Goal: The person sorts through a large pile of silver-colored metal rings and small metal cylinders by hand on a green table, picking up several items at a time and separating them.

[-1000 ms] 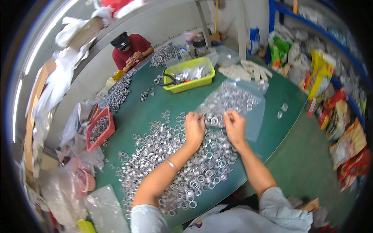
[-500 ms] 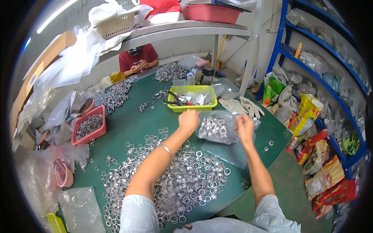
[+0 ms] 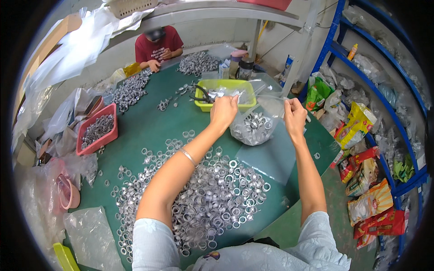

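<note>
A clear plastic bag [image 3: 253, 131] with many silver metal rings in its bottom hangs between my hands, above the table. My left hand [image 3: 224, 110] pinches the bag's upper left edge, its fingers closed. My right hand [image 3: 294, 116] grips the upper right corner of the same bag. Below my forearms spreads a large heap of loose silver rings [image 3: 203, 203] on the green table [image 3: 149, 122]. Under and right of the bag lies a flat clear plastic bag [image 3: 271, 156].
A yellow-green basket [image 3: 205, 107] holding pliers and packets stands just beyond my hands. At left are a pink bin [image 3: 113, 131] of metal pieces and plastic bags [image 3: 90, 232]. A person in a red shirt [image 3: 158, 47] sits opposite. Blue shelving [image 3: 361, 74] stands at right.
Both hands have spread the bag wider and its top now shows more, with the rings settled lower. The person opposite has lowered one hand to the table. The view has shifted slightly.
</note>
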Demonstrator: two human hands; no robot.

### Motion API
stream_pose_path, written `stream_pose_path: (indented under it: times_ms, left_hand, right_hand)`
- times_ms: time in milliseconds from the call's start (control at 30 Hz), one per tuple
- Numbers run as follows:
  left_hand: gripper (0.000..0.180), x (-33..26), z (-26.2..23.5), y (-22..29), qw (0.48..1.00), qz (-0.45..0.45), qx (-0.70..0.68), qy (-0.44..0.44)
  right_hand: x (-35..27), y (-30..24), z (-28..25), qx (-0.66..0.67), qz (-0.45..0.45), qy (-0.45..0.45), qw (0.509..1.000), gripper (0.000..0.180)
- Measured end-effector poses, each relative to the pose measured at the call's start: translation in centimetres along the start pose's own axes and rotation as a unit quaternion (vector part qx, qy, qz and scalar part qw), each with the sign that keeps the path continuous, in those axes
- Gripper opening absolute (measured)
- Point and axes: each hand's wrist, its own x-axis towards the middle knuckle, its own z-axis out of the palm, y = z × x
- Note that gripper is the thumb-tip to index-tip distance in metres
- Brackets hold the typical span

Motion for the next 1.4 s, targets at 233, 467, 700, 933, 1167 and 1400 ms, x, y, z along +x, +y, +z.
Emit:
stream_pose_path:
  times_ms: [233,467,700,933,1167,1400]
  left_hand:
    - [0.045,-3.6,-2.7,-0.1,0.998,0.004,-0.020,-0.058]
    - [0.044,-9.0,-5.5,-0.3,0.991,-0.003,0.061,-0.122]
    - [0.033,-13.6,-8.0,-1.4,0.982,0.020,0.096,-0.162]
    - [0.033,-24.1,-15.8,0.9,0.989,0.044,0.079,-0.118]
    - [0.058,-36.4,-17.1,0.3,0.919,0.013,0.346,-0.190]
    - [0.051,-37.3,-19.8,-2.3,0.931,0.055,0.334,-0.135]
  right_hand:
    - [-3.4,-1.0,-1.2,0.075,0.004,-0.032,0.997,0.018]
    - [-8.9,-2.3,-2.4,0.086,0.022,-0.073,0.993,0.017]
    - [-13.6,-3.7,-2.5,0.166,0.074,-0.132,0.974,0.012]
    - [-22.9,-7.6,-3.3,0.131,-0.071,-0.313,0.938,0.026]
    - [-27.5,-9.9,0.8,-0.004,-0.266,-0.476,0.838,0.076]
    - [-29.9,-10.7,1.6,-0.004,-0.311,-0.517,0.798,0.094]
